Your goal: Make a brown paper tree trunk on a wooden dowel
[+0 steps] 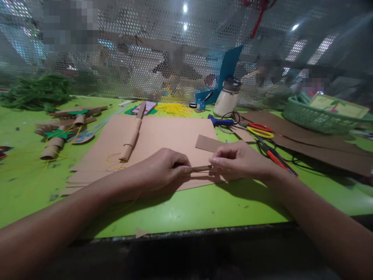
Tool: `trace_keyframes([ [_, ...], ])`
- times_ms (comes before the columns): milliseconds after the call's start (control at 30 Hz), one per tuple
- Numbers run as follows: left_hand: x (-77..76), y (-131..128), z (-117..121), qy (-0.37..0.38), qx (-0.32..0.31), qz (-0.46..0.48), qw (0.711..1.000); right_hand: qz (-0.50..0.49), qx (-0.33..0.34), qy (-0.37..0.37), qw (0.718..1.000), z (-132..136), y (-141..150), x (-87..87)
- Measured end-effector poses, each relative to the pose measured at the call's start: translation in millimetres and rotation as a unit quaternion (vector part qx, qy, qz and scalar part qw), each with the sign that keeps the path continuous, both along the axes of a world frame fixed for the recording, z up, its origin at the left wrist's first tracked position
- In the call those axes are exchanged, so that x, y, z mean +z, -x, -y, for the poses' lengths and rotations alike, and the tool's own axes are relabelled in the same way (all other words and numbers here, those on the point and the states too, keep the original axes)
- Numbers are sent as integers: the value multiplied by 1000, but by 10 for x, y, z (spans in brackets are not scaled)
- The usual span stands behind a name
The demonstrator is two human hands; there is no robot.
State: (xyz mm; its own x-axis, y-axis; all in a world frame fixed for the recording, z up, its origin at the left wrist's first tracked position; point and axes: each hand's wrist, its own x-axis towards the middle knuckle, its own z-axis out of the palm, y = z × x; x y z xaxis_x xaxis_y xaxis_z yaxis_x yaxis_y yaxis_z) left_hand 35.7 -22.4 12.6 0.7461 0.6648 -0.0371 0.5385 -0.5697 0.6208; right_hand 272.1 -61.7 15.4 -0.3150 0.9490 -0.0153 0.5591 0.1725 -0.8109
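Note:
Between my two hands lies a thin rolled strip of brown paper [200, 168], close above the front of a stack of brown paper sheets [175, 134]. My left hand [164, 169] pinches its left end between thumb and fingers. At its right end, my right hand [233, 158] grips with thumb and fingertips. A flat brown paper piece [209, 143] rests on the stack just beyond my right hand. To the left on the sheets is a rolled brown paper tube [132, 136] with a narrow strip out of its top and yellow thread [115, 163] at its lower end.
Paper tubes with green stars [58, 134] lie at the left, near green shredded material [35, 93]. Yellow strands [173, 110], a blue glue gun [221, 121], a cream jug [227, 99], scissors [260, 130], a red-black tool [276, 157] and a green basket [314, 116] stand beyond and right.

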Motion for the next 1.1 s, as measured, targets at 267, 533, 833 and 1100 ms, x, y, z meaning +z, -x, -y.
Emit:
trace_keyframes([
  [267,6,-51,8,-6,-31,8,999,27,77,-173,982,53,233,-76],
  [533,-57,8,-45,-200,-82,4,976,3,50,-29,998,19,114,-47],
  [833,-97,58,-59,-161,-78,-12,984,17,64,-12,998,11,109,-22],
  [1100,-42,53,-12,-136,-31,-60,988,-3,29,32,999,-17,55,-40],
])
